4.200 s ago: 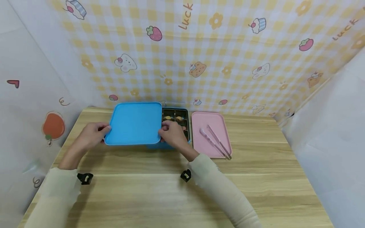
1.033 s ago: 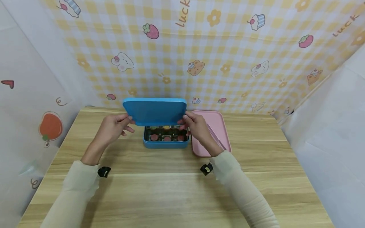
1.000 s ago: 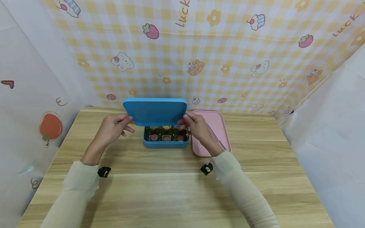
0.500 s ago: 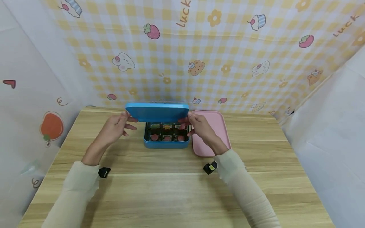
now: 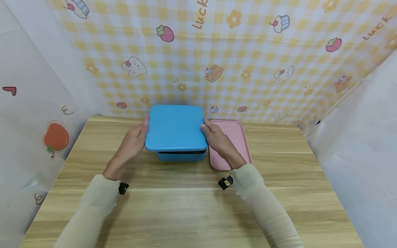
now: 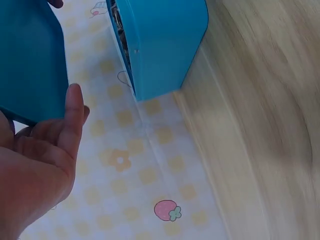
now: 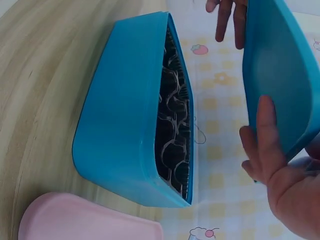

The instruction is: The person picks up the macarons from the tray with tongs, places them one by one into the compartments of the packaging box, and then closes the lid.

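Both hands hold a light blue rectangular lid (image 5: 176,127) by its short sides, over a blue box (image 5: 181,156) on the table. My left hand (image 5: 133,139) grips the left edge, and my right hand (image 5: 218,137) the right edge, thumb on top. A dark gap shows between lid and box at the front. In the right wrist view, the lid's hollow underside faces the box, with the fingers spread beneath it. Inside the box, a dark divided insert (image 7: 172,115) shows. From above, the lid hides the contents. The left wrist view also shows the lid apart from the box.
A pink tray (image 5: 237,137) lies just right of the box, partly covered by my right hand and wrist. A yellow checked cloth (image 5: 186,51) hangs behind the box. The wooden table (image 5: 176,213) extends toward me, with white sheeting at both sides.
The lid has come from the left to above the box. It was tilted with its underside toward me; now it has swung down flatter, covering the compartments from above.
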Tool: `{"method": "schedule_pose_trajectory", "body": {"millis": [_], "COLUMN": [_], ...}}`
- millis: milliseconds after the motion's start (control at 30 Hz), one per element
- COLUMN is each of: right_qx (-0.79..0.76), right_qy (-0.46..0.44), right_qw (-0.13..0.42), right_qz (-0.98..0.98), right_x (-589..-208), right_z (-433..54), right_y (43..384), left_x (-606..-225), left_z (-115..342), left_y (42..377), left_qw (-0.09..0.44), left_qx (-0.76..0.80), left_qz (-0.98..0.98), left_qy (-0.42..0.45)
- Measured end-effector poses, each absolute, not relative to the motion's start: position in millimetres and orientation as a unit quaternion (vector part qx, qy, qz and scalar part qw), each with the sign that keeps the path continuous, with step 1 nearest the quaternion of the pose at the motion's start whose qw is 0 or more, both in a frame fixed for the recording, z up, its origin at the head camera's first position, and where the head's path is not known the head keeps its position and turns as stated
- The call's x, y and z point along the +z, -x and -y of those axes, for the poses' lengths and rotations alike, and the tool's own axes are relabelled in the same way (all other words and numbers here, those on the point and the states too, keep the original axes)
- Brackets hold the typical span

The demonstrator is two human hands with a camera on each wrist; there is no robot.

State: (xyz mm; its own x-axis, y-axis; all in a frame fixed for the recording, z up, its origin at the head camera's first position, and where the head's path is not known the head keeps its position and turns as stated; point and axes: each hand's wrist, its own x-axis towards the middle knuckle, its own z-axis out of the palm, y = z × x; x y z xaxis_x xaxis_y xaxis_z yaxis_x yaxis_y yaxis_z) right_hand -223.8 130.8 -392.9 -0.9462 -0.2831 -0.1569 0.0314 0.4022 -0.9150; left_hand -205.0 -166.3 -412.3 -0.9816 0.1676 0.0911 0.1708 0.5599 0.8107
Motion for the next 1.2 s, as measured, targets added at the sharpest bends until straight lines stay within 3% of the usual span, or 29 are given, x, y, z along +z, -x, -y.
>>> {"method": "schedule_pose_trajectory", "body": {"millis": [500,1200], "right_qx": [-0.533,-0.475], "right_qy": [0.081,0.071], "right_qw": [0.107,0.059], "right_qz": [-0.836,-0.875], "right_x": [-400,-416], "right_z": [-128,-129], "right_y": [228,235], "left_x": [-417,-428], "left_z": [159,146], "left_y": [214,224], "left_qw": [-0.036,-0.034], "left_qx": [-0.452,-0.452], "left_qz": [0.886,0.887], "left_qy": [0.096,0.085]}}
